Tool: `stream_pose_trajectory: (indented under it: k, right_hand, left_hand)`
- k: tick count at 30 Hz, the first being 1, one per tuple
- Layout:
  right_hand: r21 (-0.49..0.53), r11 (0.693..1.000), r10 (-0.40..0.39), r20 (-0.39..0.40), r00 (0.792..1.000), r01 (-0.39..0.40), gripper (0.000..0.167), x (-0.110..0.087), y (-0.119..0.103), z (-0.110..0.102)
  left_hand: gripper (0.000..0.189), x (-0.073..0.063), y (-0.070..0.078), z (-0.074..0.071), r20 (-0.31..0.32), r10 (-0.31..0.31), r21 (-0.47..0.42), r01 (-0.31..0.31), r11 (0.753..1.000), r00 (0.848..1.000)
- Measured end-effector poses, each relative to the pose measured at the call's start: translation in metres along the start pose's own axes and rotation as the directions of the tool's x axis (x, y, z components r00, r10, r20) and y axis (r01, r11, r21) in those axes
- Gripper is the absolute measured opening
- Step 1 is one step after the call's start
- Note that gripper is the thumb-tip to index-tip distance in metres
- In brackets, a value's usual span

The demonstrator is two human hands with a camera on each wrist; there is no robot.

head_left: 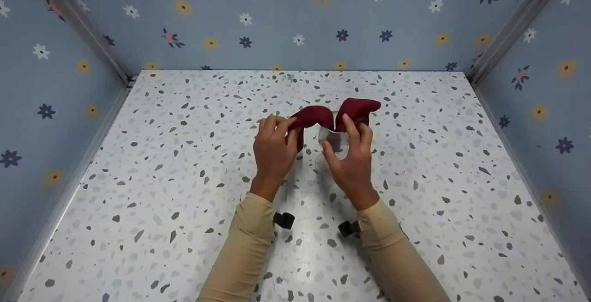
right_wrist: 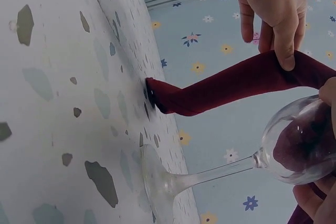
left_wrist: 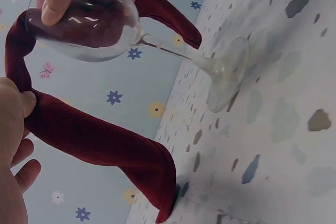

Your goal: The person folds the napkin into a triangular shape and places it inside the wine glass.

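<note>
A clear stemmed wine glass (right_wrist: 302, 140) stands upright with its foot on the tabletop. Dark red cloth shows inside its bowl, and the two ends of this cloth napkin (left_wrist: 100, 135) drape out over opposite sides of the rim. My left hand (head_left: 275, 147) pinches the left length of cloth between thumb and fingers, beside the glass. Its end hangs down to the tabletop. My right hand (head_left: 353, 161) holds the glass bowl, thumb on the near side, fingers on the far side near the right length of cloth.
The white speckled tabletop (head_left: 184, 209) is bounded by blue flowered panels (head_left: 295, 20) at the back and both sides. Metal posts (head_left: 521, 25) stand at the back corners. A black wrist camera (head_left: 285, 220) sits on each forearm.
</note>
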State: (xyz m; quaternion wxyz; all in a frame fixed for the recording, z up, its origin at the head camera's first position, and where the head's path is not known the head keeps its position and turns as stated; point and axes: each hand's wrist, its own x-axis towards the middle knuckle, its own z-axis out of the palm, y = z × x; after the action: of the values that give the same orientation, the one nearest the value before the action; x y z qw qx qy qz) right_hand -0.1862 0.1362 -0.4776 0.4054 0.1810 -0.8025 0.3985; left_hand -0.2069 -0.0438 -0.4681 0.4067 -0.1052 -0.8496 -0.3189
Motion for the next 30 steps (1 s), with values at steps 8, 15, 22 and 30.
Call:
stream_pose_trajectory:
  k: [8,15,22,30]
  right_hand:
    - [-0.001,1.000,0.003,0.001,1.000,-0.003,0.066,0.000,0.000,0.000]
    - [-0.002,1.000,0.009,-0.002,1.000,-0.009,0.066,0.000,0.002,0.000]
    - [0.001,1.000,0.008,-0.004,1.000,-0.008,0.065,-0.001,0.003,0.001]
    - [0.017,1.000,0.013,0.004,1.000,-0.013,0.065,-0.001,0.003,0.000]
  left_hand:
    - [0.016,-0.010,0.002,0.009,-0.005,-0.016,-0.022,0.016,1.000,1.000]
    - [0.015,-0.017,0.006,0.016,-0.007,-0.036,-0.060,0.036,0.998,0.999]
    - [0.016,-0.023,0.009,0.022,0.004,-0.076,-0.069,0.076,0.995,0.997]
    - [0.020,-0.030,0.016,0.027,0.010,-0.179,-0.114,0.179,0.977,0.984]
